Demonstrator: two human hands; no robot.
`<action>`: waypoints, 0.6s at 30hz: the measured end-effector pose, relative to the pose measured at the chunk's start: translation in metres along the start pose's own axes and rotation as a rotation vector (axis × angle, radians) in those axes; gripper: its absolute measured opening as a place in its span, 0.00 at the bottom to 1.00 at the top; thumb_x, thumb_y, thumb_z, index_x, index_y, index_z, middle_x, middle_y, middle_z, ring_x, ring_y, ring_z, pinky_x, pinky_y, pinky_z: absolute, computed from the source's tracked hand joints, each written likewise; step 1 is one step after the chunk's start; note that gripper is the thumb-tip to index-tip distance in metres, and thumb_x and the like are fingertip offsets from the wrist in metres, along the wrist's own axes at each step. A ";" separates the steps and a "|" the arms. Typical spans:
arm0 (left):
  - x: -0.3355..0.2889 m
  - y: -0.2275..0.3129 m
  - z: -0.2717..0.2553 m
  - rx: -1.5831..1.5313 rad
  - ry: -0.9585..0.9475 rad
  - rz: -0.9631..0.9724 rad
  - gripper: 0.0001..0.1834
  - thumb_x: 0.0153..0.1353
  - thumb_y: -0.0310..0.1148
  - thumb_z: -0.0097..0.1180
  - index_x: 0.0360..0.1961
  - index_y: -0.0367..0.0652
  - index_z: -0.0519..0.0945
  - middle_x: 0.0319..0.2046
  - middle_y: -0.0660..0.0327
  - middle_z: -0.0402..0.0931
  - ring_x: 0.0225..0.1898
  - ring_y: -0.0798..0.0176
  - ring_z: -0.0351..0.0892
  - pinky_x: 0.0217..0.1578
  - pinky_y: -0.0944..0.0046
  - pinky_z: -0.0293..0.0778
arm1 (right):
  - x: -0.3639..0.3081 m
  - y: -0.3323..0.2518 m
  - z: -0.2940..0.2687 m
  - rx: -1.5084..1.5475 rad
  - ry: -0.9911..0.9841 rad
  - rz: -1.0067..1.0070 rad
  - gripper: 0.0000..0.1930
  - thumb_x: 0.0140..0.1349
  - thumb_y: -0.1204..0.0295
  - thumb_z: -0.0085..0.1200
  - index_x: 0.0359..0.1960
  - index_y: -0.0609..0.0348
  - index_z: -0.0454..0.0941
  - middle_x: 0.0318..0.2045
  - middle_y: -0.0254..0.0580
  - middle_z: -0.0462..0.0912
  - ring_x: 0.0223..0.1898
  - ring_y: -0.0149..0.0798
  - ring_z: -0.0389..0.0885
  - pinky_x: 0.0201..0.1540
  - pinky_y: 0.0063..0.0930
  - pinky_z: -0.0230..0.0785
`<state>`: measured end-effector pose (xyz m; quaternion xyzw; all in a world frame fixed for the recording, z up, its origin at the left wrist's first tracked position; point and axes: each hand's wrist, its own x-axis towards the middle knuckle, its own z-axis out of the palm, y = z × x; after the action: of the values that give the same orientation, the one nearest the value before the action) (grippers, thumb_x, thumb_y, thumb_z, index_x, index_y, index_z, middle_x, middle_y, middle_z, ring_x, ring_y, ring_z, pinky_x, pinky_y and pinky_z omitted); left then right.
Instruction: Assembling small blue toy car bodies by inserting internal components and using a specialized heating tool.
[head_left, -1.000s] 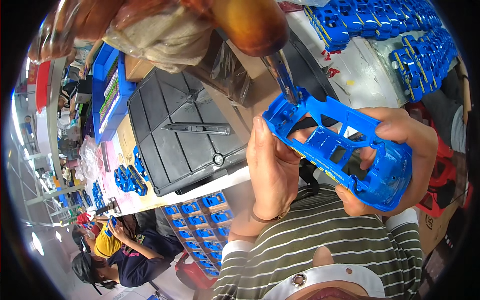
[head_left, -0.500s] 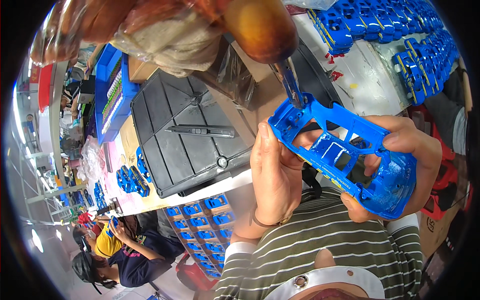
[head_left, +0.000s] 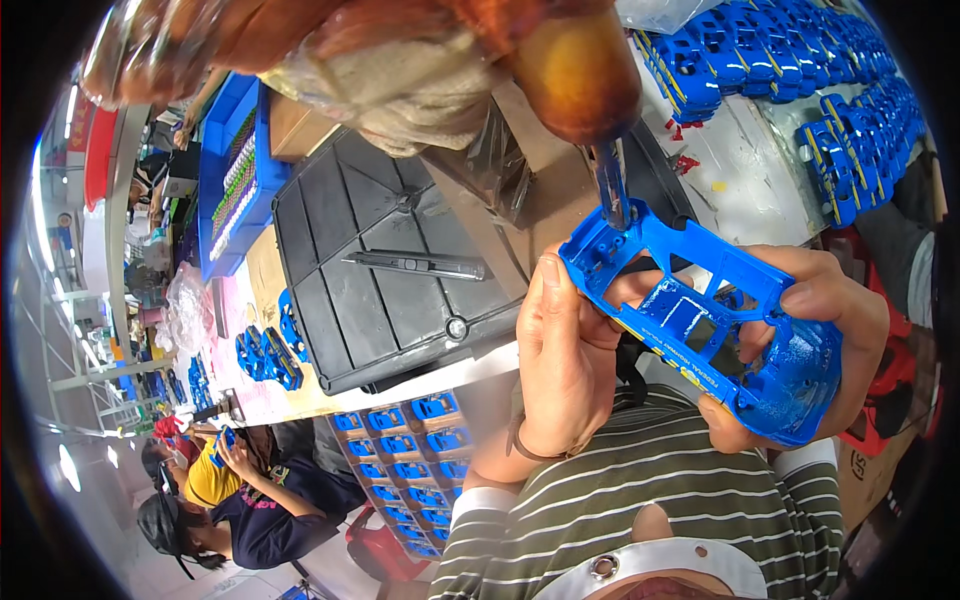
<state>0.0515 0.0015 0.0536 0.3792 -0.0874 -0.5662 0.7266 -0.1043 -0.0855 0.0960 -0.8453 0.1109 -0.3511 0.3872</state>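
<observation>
Both my hands grip a blue toy car body shell (head_left: pixel 800 390) with window openings and a yellow stripe along its side. My left hand (head_left: pixel 565 370) supports its far-left end, the thumb up against the edge and fingers beneath. Round the right end wraps my right hand (head_left: pixel 845 310), with a fingertip showing through an opening. A dark metal rod (head_left: pixel 614 180) comes down from a rounded amber-brown part (head_left: pixel 580 80) above. Its tip reaches the shell's far-left corner; I cannot tell whether it presses on it.
Below the tool lies a black ribbed plastic lid (head_left: pixel 360 320) with a dark pen-shaped tool (head_left: pixel 415 264) on it. Rows of blue shells (head_left: pixel 760 50) fill the far right. A blue crate (head_left: pixel 243 190) stands left. Partitioned blue parts (head_left: pixel 410 440) sit lower left, near co-workers (head_left: pixel 265 510).
The whole view has shifted slightly, so the hanging tool, shell and hands appear farther right and a little lower. Both hands keep their hold, and the rod's tip stays at the same corner.
</observation>
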 end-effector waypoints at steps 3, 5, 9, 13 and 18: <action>0.000 0.000 0.000 0.007 0.004 -0.001 0.22 0.71 0.46 0.30 0.47 0.38 0.67 0.37 0.52 0.78 0.39 0.62 0.80 0.42 0.64 0.77 | 0.001 0.006 0.002 0.033 0.015 -0.050 0.44 0.38 0.58 0.74 0.51 0.60 0.55 0.35 0.44 0.73 0.42 0.39 0.76 0.45 0.28 0.68; 0.000 0.001 0.002 0.011 0.008 -0.009 0.22 0.71 0.46 0.30 0.47 0.38 0.67 0.37 0.52 0.78 0.39 0.62 0.80 0.42 0.64 0.77 | 0.003 0.008 0.000 0.059 0.002 -0.074 0.44 0.39 0.58 0.73 0.52 0.60 0.55 0.35 0.44 0.73 0.42 0.38 0.76 0.45 0.28 0.68; 0.000 0.002 0.003 0.015 -0.010 0.020 0.22 0.71 0.46 0.30 0.48 0.38 0.67 0.37 0.52 0.78 0.40 0.62 0.80 0.42 0.64 0.77 | 0.002 0.006 0.001 0.077 0.014 -0.047 0.43 0.40 0.59 0.73 0.52 0.60 0.55 0.36 0.46 0.73 0.42 0.38 0.76 0.45 0.28 0.69; 0.000 0.003 0.005 0.014 -0.021 0.039 0.22 0.71 0.46 0.30 0.48 0.37 0.67 0.38 0.52 0.78 0.40 0.62 0.80 0.43 0.63 0.76 | -0.001 0.011 0.007 0.108 0.075 -0.074 0.43 0.41 0.60 0.73 0.52 0.60 0.55 0.40 0.54 0.74 0.41 0.40 0.78 0.45 0.28 0.69; -0.001 0.002 0.004 0.008 -0.004 0.026 0.23 0.71 0.46 0.30 0.48 0.37 0.68 0.39 0.53 0.78 0.41 0.63 0.80 0.44 0.63 0.76 | 0.002 0.011 0.004 0.151 0.023 -0.069 0.43 0.42 0.58 0.72 0.52 0.61 0.55 0.44 0.65 0.72 0.42 0.43 0.78 0.45 0.28 0.70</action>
<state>0.0505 0.0007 0.0580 0.3799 -0.0959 -0.5570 0.7322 -0.0991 -0.0912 0.0867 -0.8129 0.0593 -0.3812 0.4363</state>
